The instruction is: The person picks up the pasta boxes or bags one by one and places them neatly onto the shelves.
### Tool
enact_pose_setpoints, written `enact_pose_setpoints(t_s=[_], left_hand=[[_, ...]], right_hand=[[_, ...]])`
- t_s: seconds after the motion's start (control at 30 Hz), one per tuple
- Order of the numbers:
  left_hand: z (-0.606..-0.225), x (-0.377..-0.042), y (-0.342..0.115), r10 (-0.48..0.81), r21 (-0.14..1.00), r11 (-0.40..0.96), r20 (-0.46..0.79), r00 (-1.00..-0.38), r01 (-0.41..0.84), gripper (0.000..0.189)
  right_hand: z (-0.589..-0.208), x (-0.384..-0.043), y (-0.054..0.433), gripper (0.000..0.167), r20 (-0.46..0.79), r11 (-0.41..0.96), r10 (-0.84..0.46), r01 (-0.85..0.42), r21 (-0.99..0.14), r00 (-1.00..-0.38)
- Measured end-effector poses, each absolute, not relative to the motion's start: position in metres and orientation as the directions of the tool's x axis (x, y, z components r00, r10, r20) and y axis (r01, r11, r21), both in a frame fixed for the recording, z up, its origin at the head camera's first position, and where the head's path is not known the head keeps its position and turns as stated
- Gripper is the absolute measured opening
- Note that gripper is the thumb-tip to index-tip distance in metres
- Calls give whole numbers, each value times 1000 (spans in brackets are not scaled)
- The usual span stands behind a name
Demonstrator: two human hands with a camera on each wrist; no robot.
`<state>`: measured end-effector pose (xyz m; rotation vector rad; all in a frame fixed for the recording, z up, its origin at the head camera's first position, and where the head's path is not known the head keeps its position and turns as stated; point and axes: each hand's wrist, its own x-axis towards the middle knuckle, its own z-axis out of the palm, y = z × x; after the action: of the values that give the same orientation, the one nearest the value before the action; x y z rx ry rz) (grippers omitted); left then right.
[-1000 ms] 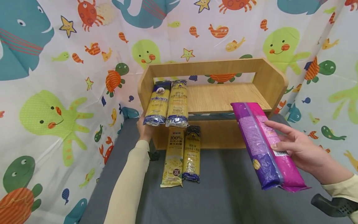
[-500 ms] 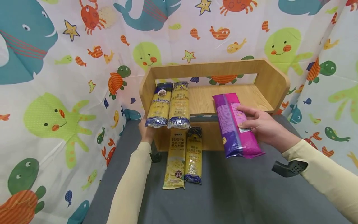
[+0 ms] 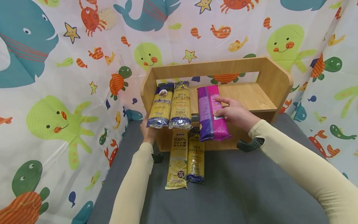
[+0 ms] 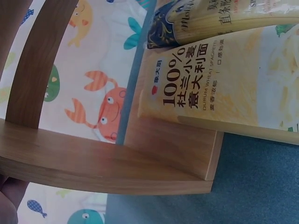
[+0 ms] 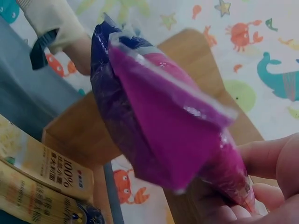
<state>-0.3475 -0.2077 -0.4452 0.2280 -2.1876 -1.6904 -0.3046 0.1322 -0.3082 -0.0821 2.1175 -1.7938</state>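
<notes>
From my remote station I record the following. The right hand (image 3: 233,113) grasps the pink-and-purple packet (image 3: 205,124), pinching it by its right side, thumb and fingers on the printed back. The packet is tilted, its top end in front of the upper level of the wooden rack (image 3: 246,96) and its lower end projecting past the board's front edge. I cannot tell whether it touches the board.

The left hand (image 3: 148,132) is at the outer face of the rack's left side panel. Its fingers are mostly hidden, and I cannot tell whether they are clenched on the wood.

On the upper level, at the left end, I find the Ankara packet (image 3: 160,107) and, directly beside it, a yellow spaghetti packet (image 3: 180,107). Both overhang the front edge. The pink-and-purple packet is just right of this pair, with a narrow gap.

Below, two packets protrude side by side from the lower level: the durum wheat packet (image 3: 178,158) at left, and a slimmer blue-ended packet (image 3: 196,155) at right. Their near ends extend over the grey tabletop (image 3: 223,193). A cloth (image 3: 167,35) printed with sea animals hangs behind the rack. Both sleeves are cream-coloured.
</notes>
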Motion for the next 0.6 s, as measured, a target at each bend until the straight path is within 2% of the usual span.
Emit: enact_pose_setpoints(t_s=[0.33,0.6], left_hand=[[-444,-346,-205,-353,948,305,202,-914,92,67],[-440,-342,-202,-357,955,279,203,-912,103,77]], right_hand=[[-307,-336,111,81,-269,229,-201,222,-948,-942],[-306,-351,98,83,-237,238,-166,194,-952,-957]])
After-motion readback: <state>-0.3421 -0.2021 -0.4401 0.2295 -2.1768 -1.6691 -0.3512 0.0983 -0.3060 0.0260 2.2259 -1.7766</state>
